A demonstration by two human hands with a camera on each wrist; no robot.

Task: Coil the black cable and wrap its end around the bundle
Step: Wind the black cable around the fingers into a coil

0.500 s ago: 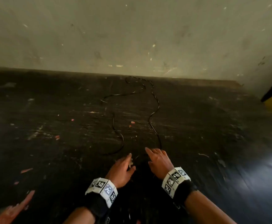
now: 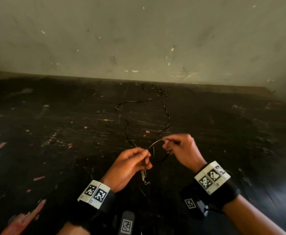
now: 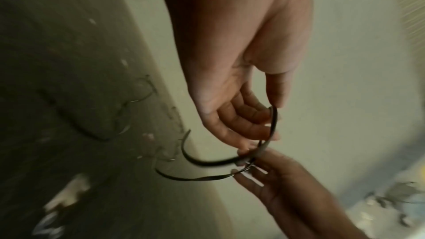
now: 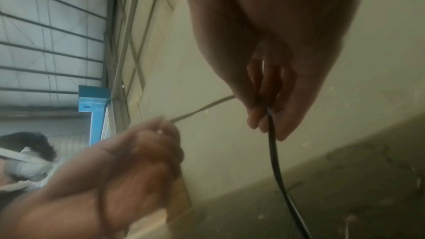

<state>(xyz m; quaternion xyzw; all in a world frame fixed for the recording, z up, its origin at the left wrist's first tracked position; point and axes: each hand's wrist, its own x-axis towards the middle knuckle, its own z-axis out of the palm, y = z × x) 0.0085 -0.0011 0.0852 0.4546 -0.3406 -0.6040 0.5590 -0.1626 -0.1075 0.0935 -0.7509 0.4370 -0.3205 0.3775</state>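
A thin black cable (image 2: pixel 166 106) snakes across the dark table toward the wall. Its near part is lifted off the table and bent into a small loop (image 2: pixel 161 159) between my hands. My left hand (image 2: pixel 146 156) pinches the cable near its end. A short tail with a small connector (image 2: pixel 144 175) hangs below that hand. My right hand (image 2: pixel 167 144) pinches the cable a little farther along, up and to the right. In the left wrist view the cable (image 3: pixel 207 163) curves in two arcs off the left hand's fingertips (image 3: pixel 274 97). In the right wrist view the cable (image 4: pixel 274 152) drops from the right hand's fingers (image 4: pixel 255 119).
The scratched black table (image 2: pixel 54 133) ends at a pale wall (image 2: pixel 139 39) at the back. A red object (image 2: pixel 20 221) lies at the near left corner. A black tag with a marker (image 2: pixel 127 224) sits at the bottom edge.
Both hands were low at the table by the cable's near part. They have risen, each now pinches the cable, and a small loop stands between them.
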